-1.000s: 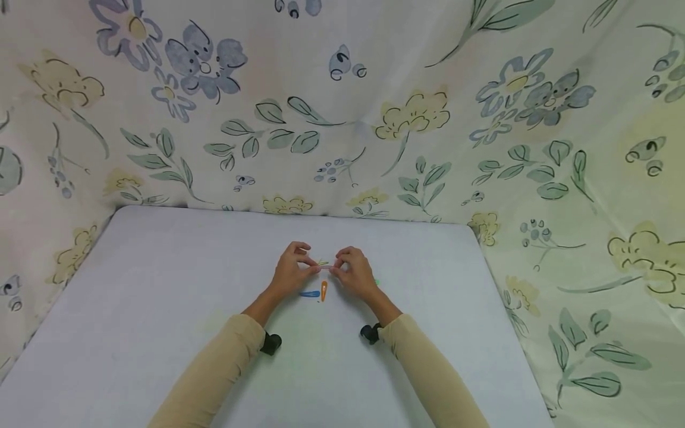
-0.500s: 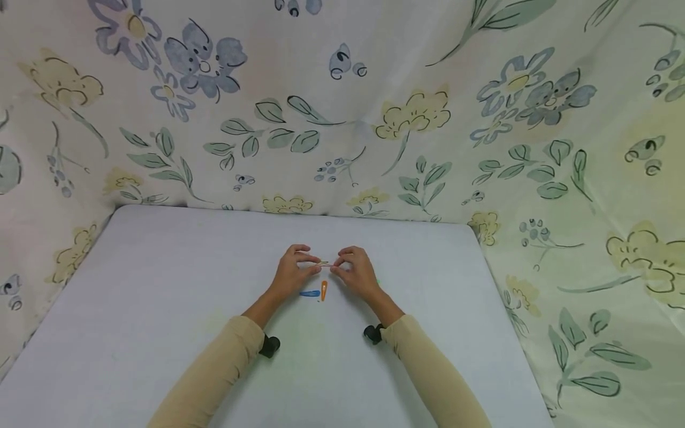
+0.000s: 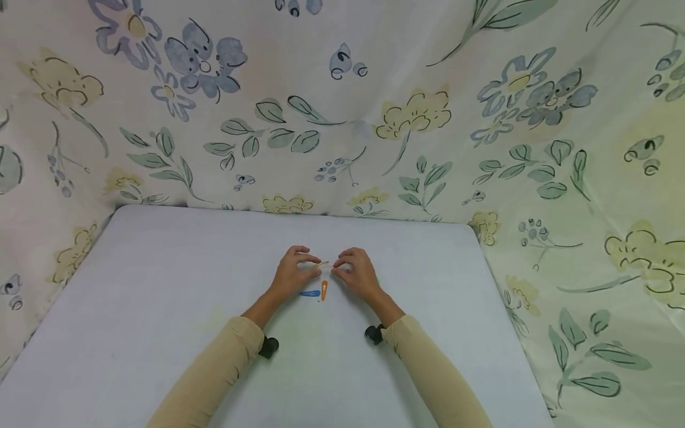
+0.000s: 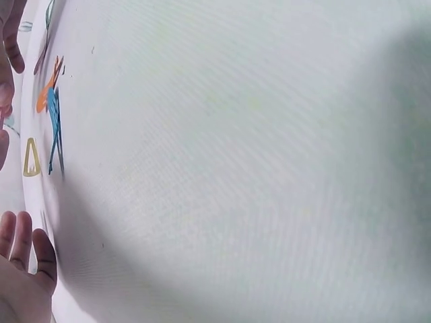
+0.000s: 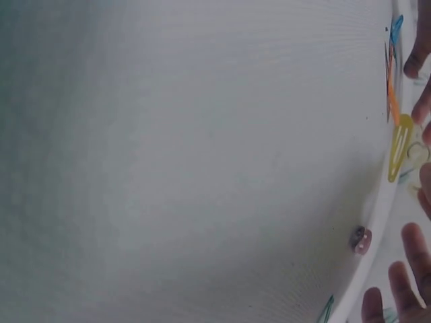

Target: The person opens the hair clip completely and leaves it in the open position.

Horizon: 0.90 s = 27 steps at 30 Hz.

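Observation:
In the head view my left hand (image 3: 291,273) and right hand (image 3: 357,274) face each other over the table, thumbs and index fingers pinching a thin pink strip (image 3: 326,266) between them. The strip's exact kind is too small to tell. A yellow snap hair clip (image 5: 400,148) shows its flat face by the fingertips; whether it touches them I cannot tell. Below the hands lie an orange snap hair clip (image 3: 324,290) and a blue snap hair clip (image 3: 310,293). Both wrist views cut off most of the pinching fingers.
A green hair clip (image 5: 326,311) lies beside my right wrist, mostly covered in the head view. A small pinkish piece (image 5: 361,240) sits on the white table (image 3: 160,309). Floral cloth (image 3: 332,107) hangs behind the table's far edge.
My hands have shifted very slightly, the right one a little to the right. The pink strip stays between the fingertips. The orange and blue hair clips have not moved.

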Each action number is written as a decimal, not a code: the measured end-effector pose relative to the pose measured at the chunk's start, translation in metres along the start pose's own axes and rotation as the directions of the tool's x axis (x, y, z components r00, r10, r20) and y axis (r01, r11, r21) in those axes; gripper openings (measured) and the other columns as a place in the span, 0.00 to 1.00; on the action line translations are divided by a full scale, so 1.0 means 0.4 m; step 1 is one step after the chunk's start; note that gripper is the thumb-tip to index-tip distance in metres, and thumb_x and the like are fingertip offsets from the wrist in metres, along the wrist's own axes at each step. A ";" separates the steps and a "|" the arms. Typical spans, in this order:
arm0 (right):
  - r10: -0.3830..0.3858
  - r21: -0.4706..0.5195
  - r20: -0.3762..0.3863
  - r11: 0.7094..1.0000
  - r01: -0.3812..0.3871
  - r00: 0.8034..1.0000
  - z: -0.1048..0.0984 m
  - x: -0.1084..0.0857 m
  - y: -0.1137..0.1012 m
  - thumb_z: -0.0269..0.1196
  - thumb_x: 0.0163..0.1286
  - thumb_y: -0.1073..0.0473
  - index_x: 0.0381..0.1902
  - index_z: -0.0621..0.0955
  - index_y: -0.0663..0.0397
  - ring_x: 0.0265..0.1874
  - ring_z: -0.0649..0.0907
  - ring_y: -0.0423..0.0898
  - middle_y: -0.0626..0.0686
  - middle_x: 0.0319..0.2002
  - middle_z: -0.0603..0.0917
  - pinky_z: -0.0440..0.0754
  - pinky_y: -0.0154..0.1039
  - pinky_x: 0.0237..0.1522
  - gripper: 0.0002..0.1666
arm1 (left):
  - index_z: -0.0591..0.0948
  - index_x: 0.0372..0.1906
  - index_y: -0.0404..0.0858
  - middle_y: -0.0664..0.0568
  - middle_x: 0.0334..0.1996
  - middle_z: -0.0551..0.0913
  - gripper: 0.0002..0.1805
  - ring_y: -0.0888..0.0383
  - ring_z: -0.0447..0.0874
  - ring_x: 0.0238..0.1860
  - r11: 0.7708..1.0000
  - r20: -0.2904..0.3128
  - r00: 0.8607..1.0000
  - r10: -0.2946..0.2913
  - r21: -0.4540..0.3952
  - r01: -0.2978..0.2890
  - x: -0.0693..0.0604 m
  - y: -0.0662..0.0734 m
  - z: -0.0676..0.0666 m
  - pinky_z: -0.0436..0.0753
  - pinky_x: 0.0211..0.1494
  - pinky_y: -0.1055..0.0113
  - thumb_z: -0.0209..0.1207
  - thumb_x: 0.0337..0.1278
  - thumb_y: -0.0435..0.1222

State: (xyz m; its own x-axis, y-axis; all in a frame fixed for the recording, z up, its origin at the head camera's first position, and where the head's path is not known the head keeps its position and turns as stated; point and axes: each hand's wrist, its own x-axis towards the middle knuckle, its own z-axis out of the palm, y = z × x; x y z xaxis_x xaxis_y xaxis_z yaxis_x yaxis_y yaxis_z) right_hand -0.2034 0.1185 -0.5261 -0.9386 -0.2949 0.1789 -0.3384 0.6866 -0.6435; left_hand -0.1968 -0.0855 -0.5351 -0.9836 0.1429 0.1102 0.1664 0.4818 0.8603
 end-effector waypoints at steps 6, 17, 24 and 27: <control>-0.004 -0.028 0.016 1.000 0.004 1.000 0.003 -0.005 0.005 0.72 0.63 0.59 0.33 0.88 0.54 0.57 0.75 0.53 0.54 0.47 0.82 0.72 0.51 0.62 0.04 | 0.88 0.43 0.37 0.41 0.58 0.75 0.11 0.43 0.71 0.63 0.999 0.007 1.000 0.009 0.052 -0.010 -0.005 -0.004 0.002 0.69 0.66 0.45 0.72 0.53 0.34; -0.016 -0.103 0.049 0.994 0.021 0.999 0.002 -0.010 0.011 0.71 0.65 0.57 0.36 0.89 0.52 0.58 0.75 0.52 0.52 0.47 0.82 0.69 0.52 0.65 0.05 | 0.88 0.44 0.38 0.42 0.59 0.74 0.12 0.45 0.70 0.64 0.997 0.034 0.999 0.012 0.082 -0.015 -0.010 -0.015 -0.002 0.68 0.67 0.46 0.71 0.55 0.37; -0.044 -0.119 0.110 0.991 0.057 0.993 0.005 -0.015 0.011 0.70 0.65 0.55 0.40 0.89 0.52 0.59 0.74 0.51 0.52 0.49 0.81 0.68 0.53 0.65 0.08 | 0.88 0.45 0.38 0.40 0.59 0.75 0.13 0.43 0.71 0.63 0.997 0.050 0.998 0.042 0.064 -0.045 -0.025 -0.027 -0.021 0.69 0.66 0.45 0.71 0.55 0.37; -0.054 -0.113 0.138 0.991 0.070 0.989 0.010 -0.018 0.007 0.70 0.65 0.55 0.41 0.89 0.51 0.60 0.73 0.52 0.52 0.50 0.81 0.66 0.53 0.66 0.09 | 0.88 0.44 0.38 0.39 0.59 0.75 0.12 0.42 0.71 0.63 0.997 0.056 0.997 0.055 0.057 -0.058 -0.032 -0.031 -0.027 0.68 0.66 0.44 0.72 0.54 0.36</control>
State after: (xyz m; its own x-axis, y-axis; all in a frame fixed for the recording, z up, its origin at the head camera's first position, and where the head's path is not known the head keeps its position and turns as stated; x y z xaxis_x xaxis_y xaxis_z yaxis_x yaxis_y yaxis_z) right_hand -0.1972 0.1197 -0.5322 -0.9007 -0.4205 0.1091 -0.4086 0.7348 -0.5414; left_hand -0.1869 -0.1025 -0.5417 -0.9676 0.2170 0.1294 0.2269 0.5211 0.8228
